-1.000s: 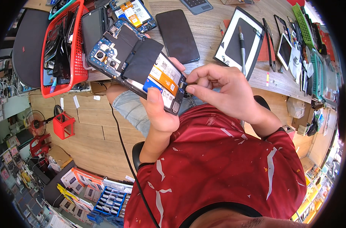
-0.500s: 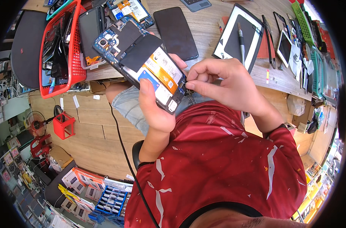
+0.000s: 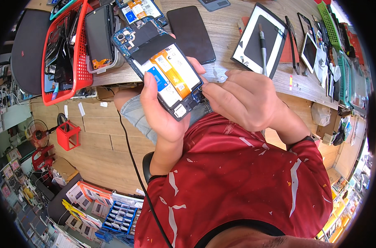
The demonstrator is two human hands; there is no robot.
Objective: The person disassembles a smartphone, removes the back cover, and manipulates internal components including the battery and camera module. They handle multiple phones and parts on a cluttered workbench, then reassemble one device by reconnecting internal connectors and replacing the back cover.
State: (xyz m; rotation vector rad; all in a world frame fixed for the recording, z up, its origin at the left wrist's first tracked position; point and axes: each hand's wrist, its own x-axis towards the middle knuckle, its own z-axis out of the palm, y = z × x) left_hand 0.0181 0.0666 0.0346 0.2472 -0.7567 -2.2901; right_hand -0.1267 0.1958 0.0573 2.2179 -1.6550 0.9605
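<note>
An opened smartphone (image 3: 166,73), its back off, shows a white battery, orange ribbon cables and blue circuit boards. My left hand (image 3: 165,113) grips it by both long sides, thumb on the near left edge and fingertips showing past the right edge. It is tilted, camera end toward the far left. My right hand (image 3: 243,97) is closed at the phone's lower right edge, thumb and index finger pinched by the small blue board. Whatever those fingertips hold is too small or hidden to make out.
On the wooden table lie a dark phone (image 3: 192,35), another opened phone (image 3: 140,12) and a white-framed panel (image 3: 241,53) with a pen-like tool (image 3: 262,47). A red basket (image 3: 84,74) of phone parts stands left, beside a clear box (image 3: 101,68). A black cable (image 3: 132,155) hangs below.
The phone has turned a little more upright and shifted slightly right. My right hand has rolled over, its fingers curling in more, and stays at the phone's lower right edge.
</note>
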